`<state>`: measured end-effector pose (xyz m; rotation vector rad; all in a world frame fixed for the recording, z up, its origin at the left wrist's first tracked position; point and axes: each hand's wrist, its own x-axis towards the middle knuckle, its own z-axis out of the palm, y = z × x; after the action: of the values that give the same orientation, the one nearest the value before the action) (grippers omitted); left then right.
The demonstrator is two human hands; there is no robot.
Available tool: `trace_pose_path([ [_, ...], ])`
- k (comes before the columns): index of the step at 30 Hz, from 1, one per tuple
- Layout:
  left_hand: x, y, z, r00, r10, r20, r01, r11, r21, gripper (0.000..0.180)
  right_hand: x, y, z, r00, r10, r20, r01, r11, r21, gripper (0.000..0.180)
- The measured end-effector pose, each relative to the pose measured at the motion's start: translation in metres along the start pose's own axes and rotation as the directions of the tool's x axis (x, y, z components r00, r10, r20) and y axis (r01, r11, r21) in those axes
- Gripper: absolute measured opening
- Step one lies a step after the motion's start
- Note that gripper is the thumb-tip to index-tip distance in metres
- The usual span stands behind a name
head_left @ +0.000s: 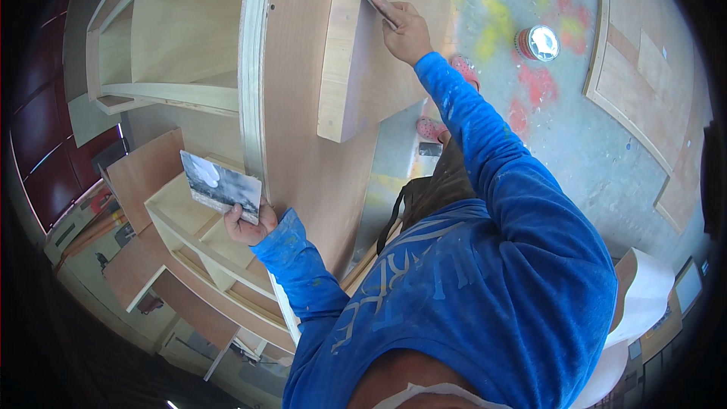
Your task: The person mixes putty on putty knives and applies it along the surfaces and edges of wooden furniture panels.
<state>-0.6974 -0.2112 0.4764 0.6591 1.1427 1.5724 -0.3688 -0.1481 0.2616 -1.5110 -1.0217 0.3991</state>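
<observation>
My left hand [252, 223] grips a flat rectangular plate [221, 184] by its lower edge. Its grey surface is smeared, and a white dab of paste [206, 174] sits on it. In my right hand [407, 34] is a thin putty knife [372, 1], fingers closed round it. The knife's tip is at the corner of a pale wooden box-like piece [344, 68]; whether it touches is hard to tell. That piece stands out from a wide plywood panel [295, 76].
To the left are open wooden cabinet frames [185, 34] and lower compartments [204, 235]. A tin [538, 43] stands on the paint-stained floor [492, 98], near my pink clogs [432, 129]. Large plywood sheets [651, 76] lie at the right.
</observation>
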Motion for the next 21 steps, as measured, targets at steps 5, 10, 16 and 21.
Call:
trace_pose_path([
  [5, 0.003, -0.001, -0.002, 0.997, -0.016, 0.076, 0.018, 1.000, -0.014, 0.052, -0.039, -0.012, 0.006, 1.000, 0.011, 0.026, -0.012, 0.998, 0.059, 0.051],
  [10, -0.019, -0.007, 0.018, 0.994, -0.071, 0.078, 0.056, 0.982, 0.178, 0.054, -0.051, -0.031, -0.024, 0.909, 0.198, 0.366, -0.278, 0.944, 0.179, 0.045],
  [16, -0.063, -0.073, 0.107, 0.952, -0.208, 0.223, 0.172, 0.970, 0.172, 0.056, -0.042, -0.118, -0.107, 0.780, 0.264, 0.568, -0.626, 0.346, 0.699, 0.037],
  [21, -0.062, -0.082, 0.154, 0.900, -0.261, 0.348, 0.233, 0.965, 0.120, 0.056, -0.031, -0.151, -0.125, 0.877, -0.325, 0.353, 0.144, 0.880, 0.452, 0.054],
])
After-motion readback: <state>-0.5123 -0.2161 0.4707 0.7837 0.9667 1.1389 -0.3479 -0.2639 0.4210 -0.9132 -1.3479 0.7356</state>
